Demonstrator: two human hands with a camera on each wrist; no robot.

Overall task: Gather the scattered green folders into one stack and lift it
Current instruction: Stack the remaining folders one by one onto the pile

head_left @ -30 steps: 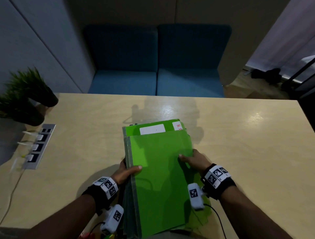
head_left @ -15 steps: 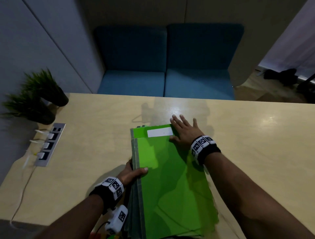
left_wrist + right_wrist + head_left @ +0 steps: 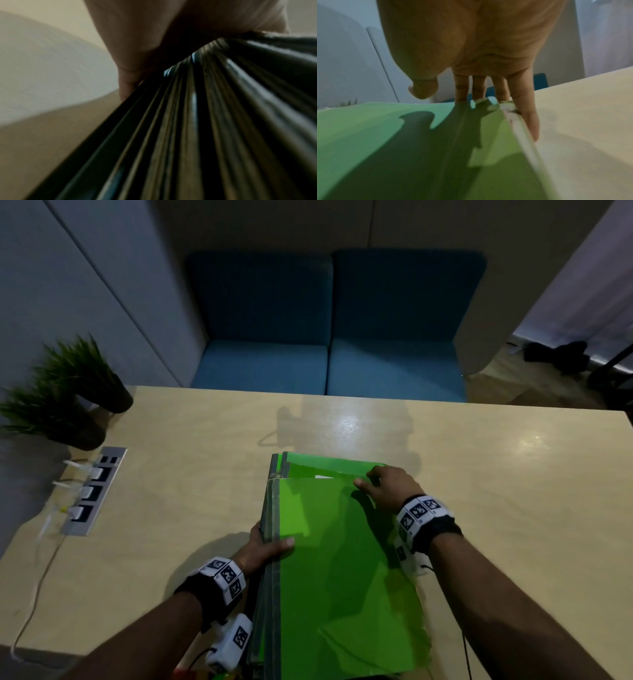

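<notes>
A stack of green folders (image 3: 342,570) lies on the light wooden table (image 3: 513,508), reaching its near edge. My left hand (image 3: 270,544) grips the stack's left side, with the thumb on the top cover and the fingers hidden beneath. The left wrist view shows the dark folder spines (image 3: 188,135) fanned under my palm. My right hand (image 3: 373,479) is at the far right corner with its fingers (image 3: 478,89) hooked over the far edge. The thumb is above the top green cover (image 3: 385,135). A lower folder (image 3: 329,465) juts out beyond the top one.
Two potted grass plants (image 3: 82,378) stand at the table's far left. A metal socket strip (image 3: 92,491) with white plugs is set into the table, and a white cable (image 3: 34,594) trails toward me. A blue sofa (image 3: 329,337) sits behind the table.
My right hand went from the stack's right edge to lying flat on the far corner, and now curls over the far edge. The white label is almost covered. The left hand kept its grip.
</notes>
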